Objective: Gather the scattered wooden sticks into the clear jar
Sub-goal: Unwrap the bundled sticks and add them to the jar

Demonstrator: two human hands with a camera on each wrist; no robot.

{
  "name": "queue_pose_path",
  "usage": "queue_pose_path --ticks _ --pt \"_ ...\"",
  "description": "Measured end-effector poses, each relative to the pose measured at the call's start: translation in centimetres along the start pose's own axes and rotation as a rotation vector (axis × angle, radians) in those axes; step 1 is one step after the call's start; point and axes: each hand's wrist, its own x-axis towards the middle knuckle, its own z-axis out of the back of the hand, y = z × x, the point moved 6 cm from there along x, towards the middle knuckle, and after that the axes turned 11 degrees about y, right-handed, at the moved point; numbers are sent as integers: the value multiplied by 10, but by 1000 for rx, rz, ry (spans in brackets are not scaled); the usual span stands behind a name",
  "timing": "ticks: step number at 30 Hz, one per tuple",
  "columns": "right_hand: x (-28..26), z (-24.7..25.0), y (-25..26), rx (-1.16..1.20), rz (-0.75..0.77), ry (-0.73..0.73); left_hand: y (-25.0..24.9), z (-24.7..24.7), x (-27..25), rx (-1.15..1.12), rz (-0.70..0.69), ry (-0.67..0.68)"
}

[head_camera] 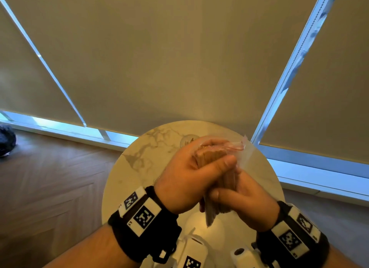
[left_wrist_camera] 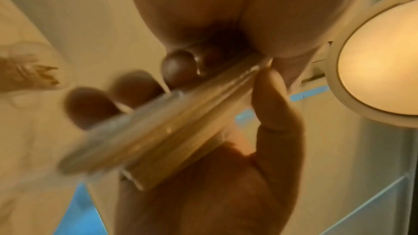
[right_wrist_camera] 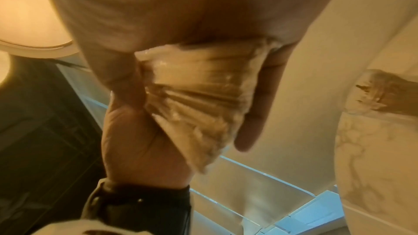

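Note:
Both hands hold a clear plastic bag of wooden sticks [head_camera: 214,164] above the round marble table [head_camera: 139,164]. My left hand [head_camera: 219,153] grips the bag's upper part, thumb across the front. Lower down, my right hand [head_camera: 225,198] grips the bag's bottom end. The clear jar [head_camera: 186,140] stands on the table behind the hands, mostly hidden, with some sticks in it. The left wrist view shows the bundle of sticks [left_wrist_camera: 158,131] blurred between the fingers and the jar [left_wrist_camera: 29,72] to the left. In the right wrist view the bag [right_wrist_camera: 199,92] bulges under my palm, with the jar [right_wrist_camera: 384,94] at the right.
A glowing round lamp [head_camera: 199,223] and white marked devices [head_camera: 192,255] sit at the table's near edge. Drawn roller blinds [head_camera: 159,58] hang behind the table. Wooden floor [head_camera: 50,178] lies to the left, with a dark object [head_camera: 7,141] on it.

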Motion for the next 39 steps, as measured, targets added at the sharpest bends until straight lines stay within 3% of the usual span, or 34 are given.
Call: queue_pose_path --ticks 3,5,9,15,17,21,25,28,31,33,35,37,39 --pt "-2 -2 -4 -2 -85 65 -7 -1 0 -93 -66 -82" --pt "-3 0 -8 -61 -140 69 -4 -8 -1 -154 -74 -60" --pt "-5 -2 -3 -35 -49 6 11 -19 -7 -277 8 18" --pt "-7 -4 -6 -6 16 -38 23 -13 -14 -115 96 90" --pt "-9 0 -9 -77 -8 -70 21 -6 -17 -89 54 59" --pt "-11 8 -22 -103 -75 -111 8 6 -23 -242 -100 -23" --pt "-13 8 -9 -146 -9 -104 4 -1 -26 -102 -115 0" --pt "-12 3 0 -144 21 -109 9 -8 -30 -6 -66 27" --pt "-4 2 -16 -239 -234 -112 22 -15 -28 16 80 97" --pt "-1 -4 -14 -247 -211 -90 28 -20 -27 -21 126 148" --pt "-6 -10 -11 -108 -116 -50 30 -18 -27 -19 133 94" --pt "-15 -5 -25 -42 -152 -3 29 -12 -29 -17 112 -2" --pt "-24 11 -37 -28 -168 -89 29 -6 -34 -41 89 -90"
